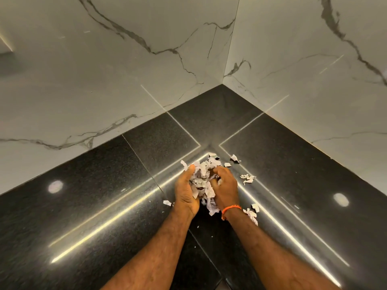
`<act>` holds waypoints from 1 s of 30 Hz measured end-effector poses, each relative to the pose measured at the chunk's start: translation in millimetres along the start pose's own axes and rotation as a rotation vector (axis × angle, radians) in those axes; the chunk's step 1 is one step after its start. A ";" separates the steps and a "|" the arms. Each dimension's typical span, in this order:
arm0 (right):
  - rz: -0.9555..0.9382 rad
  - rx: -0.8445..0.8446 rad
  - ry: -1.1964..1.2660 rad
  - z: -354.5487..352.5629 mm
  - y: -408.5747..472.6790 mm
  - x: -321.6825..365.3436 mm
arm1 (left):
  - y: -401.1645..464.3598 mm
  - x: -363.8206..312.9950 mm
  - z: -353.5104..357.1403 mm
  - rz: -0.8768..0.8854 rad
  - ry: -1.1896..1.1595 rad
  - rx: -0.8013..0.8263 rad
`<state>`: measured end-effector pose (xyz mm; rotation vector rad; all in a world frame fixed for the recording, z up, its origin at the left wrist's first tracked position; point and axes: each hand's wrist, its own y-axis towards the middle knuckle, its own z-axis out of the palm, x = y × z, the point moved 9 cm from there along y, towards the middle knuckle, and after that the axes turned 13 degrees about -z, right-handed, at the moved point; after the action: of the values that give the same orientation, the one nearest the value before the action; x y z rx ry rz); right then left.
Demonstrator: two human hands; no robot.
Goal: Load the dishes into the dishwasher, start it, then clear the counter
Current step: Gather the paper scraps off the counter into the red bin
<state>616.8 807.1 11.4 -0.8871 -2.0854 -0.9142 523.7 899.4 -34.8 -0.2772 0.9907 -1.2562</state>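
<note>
From the head view, a heap of torn paper scraps is held bunched between the left hand and the right hand, both curled round it just above the dark worktop. Loose scraps are left right of the right hand, and one left of the left hand. The bunch is probably best squeezed tight before lifting, so that nothing is dropped; the strays should be gathered afterwards.
</note>
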 end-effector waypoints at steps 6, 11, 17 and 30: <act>0.519 -0.258 0.661 5.3 -12.2 -19.7 | 4.8 11.6 23.4 -0.034 -0.180 0.054; 0.697 -0.479 1.216 3.1 -11.1 6.3 | -11.9 4.2 50.9 0.001 -0.290 0.143; 0.627 -0.468 1.293 -6.4 4.0 52.5 | -59.3 -17.3 76.0 0.070 -0.326 0.174; 0.648 -0.093 1.258 61.6 -14.1 131.7 | -124.5 -80.6 2.1 0.322 -0.510 0.029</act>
<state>516.5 889.3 78.6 -0.6595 -0.6290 -0.8463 444.5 927.7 87.4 -0.3763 0.5486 -0.8441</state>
